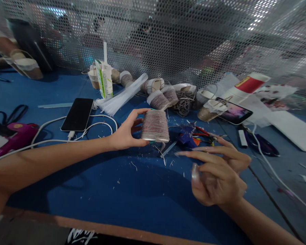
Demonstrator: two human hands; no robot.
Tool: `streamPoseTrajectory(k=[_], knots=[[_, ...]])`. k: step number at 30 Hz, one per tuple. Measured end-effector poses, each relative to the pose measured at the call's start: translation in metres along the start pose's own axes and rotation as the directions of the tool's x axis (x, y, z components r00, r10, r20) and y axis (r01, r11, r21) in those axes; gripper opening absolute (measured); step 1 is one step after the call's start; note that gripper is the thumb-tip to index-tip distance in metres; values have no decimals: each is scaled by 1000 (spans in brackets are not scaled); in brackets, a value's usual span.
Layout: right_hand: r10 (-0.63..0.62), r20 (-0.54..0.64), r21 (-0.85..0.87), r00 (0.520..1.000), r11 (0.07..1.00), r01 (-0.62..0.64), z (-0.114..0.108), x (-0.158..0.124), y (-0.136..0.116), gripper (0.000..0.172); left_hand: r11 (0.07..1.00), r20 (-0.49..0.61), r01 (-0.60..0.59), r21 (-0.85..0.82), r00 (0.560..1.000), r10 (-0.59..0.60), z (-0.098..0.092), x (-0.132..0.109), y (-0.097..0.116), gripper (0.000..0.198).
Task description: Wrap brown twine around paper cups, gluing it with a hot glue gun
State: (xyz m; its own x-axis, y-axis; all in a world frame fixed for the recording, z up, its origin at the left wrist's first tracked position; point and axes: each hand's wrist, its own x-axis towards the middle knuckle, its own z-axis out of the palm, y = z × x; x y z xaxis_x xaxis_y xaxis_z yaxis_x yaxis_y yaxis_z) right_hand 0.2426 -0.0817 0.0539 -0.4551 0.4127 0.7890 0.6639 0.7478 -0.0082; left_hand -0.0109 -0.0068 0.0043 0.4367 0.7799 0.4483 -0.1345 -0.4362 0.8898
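My left hand [127, 132] grips a small cup wound with grey-brown cord [155, 126], lying on its side above the blue table. Its thumb is under the lower edge and its fingers are at the upper edge. To the right, my right hand [219, 170] is raised with its fingers apart and nothing in them. Just beyond its fingertips lie a dark blue tool [185, 136] and red-handled pliers [202, 132]. A translucent stick [169, 149] and cord scraps lie under and beside the cord-wound cup.
Cord-wound cups [158, 100], a tangle of cord [184, 102] and a bundle of white strips [127, 94] line the back by a perforated metal screen [132, 34]. At left are a phone [78, 114] with a white cable and a magenta glue gun [17, 137]. Another phone [236, 111] leans at right.
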Motion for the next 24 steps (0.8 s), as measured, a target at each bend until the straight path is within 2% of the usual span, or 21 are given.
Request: streamPoseTrajectory(k=[1, 3, 6, 8, 10, 11, 13, 16, 18, 19, 21, 24], knots=[[-105, -31, -15, 994, 994, 104, 2, 3, -2, 18, 1000, -3, -14, -9, 1000, 14, 0, 0, -2, 77], [-257, -19, -27, 966, 966, 257, 4, 7, -5, 17, 997, -25, -72, -13, 997, 71, 0, 1, -7, 78], [-274, 44, 75, 961, 960, 270, 8, 8, -4, 19, 981, -87, -192, 31, 977, 195, 0, 2, -14, 81], [-173, 25, 86, 985, 982, 170, 10, 6, 2, 21, 963, -103, -263, 67, 958, 269, 0, 2, -17, 80], [43, 27, -61, 999, 997, -42, 13, 3, 11, 16, 943, -92, -323, 83, 940, 330, 0, 3, -18, 79], [167, 41, -180, 985, 971, -157, 15, 3, 16, 13, 936, -82, -343, 83, 933, 349, -1, 3, -19, 79], [394, 93, -416, 914, 850, -324, 17, 3, 27, 19, 936, -67, -345, 73, 934, 350, -1, 4, -20, 78], [638, 183, -595, 748, 678, -433, 17, 6, 38, 48, 956, -84, -291, 45, 952, 294, -1, 3, -21, 80], [710, 252, -624, 658, 639, -451, 18, 6, 40, 60, 968, -111, -250, 29, 961, 252, 0, 2, -19, 82], [712, 290, -623, 640, 648, -438, 18, 5, 40, 63, 972, -117, -234, 23, 965, 235, 0, 2, -18, 83], [669, 347, -605, 658, 695, -388, 20, -1, 39, 66, 981, -114, -195, 15, 974, 195, 1, 1, -14, 84], [596, 325, -594, 734, 733, -331, 25, -13, 43, 59, 992, -98, -123, 6, 988, 123, 2, 0, -10, 83]])
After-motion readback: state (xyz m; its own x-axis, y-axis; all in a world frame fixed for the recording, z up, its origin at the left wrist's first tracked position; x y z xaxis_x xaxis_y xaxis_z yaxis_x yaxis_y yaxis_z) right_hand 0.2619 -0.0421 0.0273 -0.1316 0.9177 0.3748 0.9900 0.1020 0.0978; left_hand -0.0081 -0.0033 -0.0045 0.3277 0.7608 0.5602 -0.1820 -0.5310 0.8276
